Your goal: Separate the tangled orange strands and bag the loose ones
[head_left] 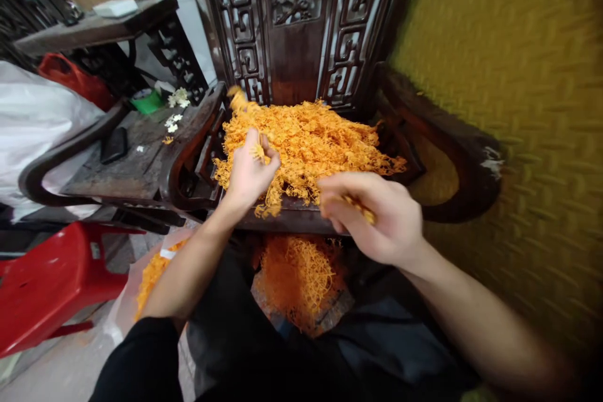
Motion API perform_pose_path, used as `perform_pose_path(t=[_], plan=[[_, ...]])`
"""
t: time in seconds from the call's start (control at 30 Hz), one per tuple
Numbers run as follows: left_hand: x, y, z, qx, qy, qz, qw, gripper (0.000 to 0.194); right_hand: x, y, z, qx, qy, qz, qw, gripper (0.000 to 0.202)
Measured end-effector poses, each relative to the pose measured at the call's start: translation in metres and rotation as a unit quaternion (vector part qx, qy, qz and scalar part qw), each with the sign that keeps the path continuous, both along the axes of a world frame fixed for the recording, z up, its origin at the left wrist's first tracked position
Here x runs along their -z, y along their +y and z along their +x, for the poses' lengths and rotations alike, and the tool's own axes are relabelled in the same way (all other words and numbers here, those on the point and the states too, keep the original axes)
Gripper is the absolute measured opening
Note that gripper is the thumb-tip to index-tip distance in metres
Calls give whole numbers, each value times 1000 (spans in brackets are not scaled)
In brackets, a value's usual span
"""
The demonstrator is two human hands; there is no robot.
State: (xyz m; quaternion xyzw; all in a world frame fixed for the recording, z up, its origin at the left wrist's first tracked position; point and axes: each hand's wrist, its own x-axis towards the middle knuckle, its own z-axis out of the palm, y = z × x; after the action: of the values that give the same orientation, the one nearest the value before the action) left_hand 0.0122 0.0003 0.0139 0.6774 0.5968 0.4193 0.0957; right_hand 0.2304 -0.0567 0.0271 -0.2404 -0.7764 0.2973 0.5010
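A large pile of orange, curly, stringy pieces (311, 144) covers the seat of a dark carved wooden chair (298, 53). Over the pile's left side, my left hand (252, 169) is closed on an orange stringy piece (257, 151). Part of that piece shows between thumb and fingers. Above that hand, a blurred orange strand (238, 100) stands out at the pile's back left edge. My right hand (377, 217), at the seat's front edge, is curled around several yellow-orange pieces (360, 208). Its fingers hide most of them.
Below the seat, between the legs, lies another orange heap (301, 276). A clear bag (153, 270) of orange pieces stands near a red plastic stool (51, 276). Left, a second wooden chair (117, 176) bears a dark phone-like object (114, 145). A yellow textured surface (509, 88) fills the right.
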Motion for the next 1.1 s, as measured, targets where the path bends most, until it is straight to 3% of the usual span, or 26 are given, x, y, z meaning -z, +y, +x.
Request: perform_pose_path(t=[0.07, 0.2, 0.33, 0.43, 0.53, 0.67, 0.73, 0.83, 0.9, 1.0, 1.1], plan=[[3, -4, 2, 38, 40, -17, 998, 14, 4, 8, -2, 30, -42, 5, 999, 37], [9, -21, 20, 120, 101, -90, 984, 21, 17, 27, -9, 101, -82, 91, 987, 34], [11, -26, 28, 134, 97, -140, 976, 22, 27, 31, -17, 95, -105, 124, 982, 21], [10, -23, 26, 140, 88, -139, 976, 21, 28, 25, -23, 98, -56, 170, 979, 6], [7, -16, 23, 130, 79, -105, 983, 18, 24, 12, -27, 59, 9, 229, 972, 12], [8, 4, 14, 83, 60, -64, 993, 21, 14, -10, -24, 36, 29, 214, 976, 18], [10, 18, 5, 45, 44, -65, 996, 25, 8, -19, -20, -21, 11, 223, 974, 18], [11, 29, -6, 12, -88, -109, 990, 31, 2, -20, -18, -37, 67, 168, 983, 15], [7, 24, -7, 47, -225, -171, 958, 33, 0, -10, -18, 3, 177, 21, 984, 10], [-3, 4, -2, 136, -391, -270, 869, 43, 4, 10, -15, 6, 250, -188, 950, 21], [-14, -14, 3, 203, -487, -326, 784, 39, 12, 25, -7, 12, 234, -248, 940, 27]])
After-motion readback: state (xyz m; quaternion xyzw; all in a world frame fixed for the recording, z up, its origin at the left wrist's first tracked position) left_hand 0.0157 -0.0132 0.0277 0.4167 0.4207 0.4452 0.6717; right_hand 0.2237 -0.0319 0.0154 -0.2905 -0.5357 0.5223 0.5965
